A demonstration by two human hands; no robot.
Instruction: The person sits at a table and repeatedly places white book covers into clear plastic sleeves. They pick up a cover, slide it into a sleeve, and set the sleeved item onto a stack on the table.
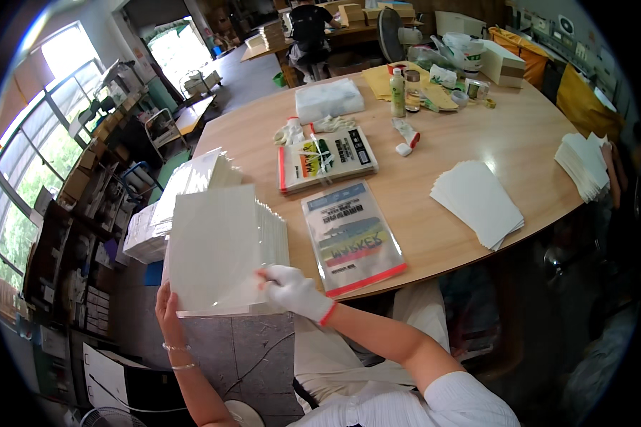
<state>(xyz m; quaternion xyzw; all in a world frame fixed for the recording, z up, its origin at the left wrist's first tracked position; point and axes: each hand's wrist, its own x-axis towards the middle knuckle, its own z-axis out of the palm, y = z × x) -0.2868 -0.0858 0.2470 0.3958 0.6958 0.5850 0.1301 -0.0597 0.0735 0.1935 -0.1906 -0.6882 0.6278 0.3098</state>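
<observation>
A tall stack of off-white sheets (214,249), with a glossy top, stands at the table's left front edge. My left hand (167,313) is bare, its fingers lying along the stack's left side near the front corner; part of it is hidden by the stack. Over the stack's front right corner is my right hand (292,290), in a white glove with reddish fingertips showing. Its fingers are curled together and slightly blurred, and what they pinch cannot be made out. Just right of the stack lies a clear printed plastic bag (352,238) with a red edge strip.
Behind that bag is a pile of printed packs (327,160), with white gloves (290,133) beyond. Fanned white cards (477,203) lie at right; more sheets (582,165) sit at the right edge. A bottle (397,92) stands farther back. Another person (308,28) sits in the background.
</observation>
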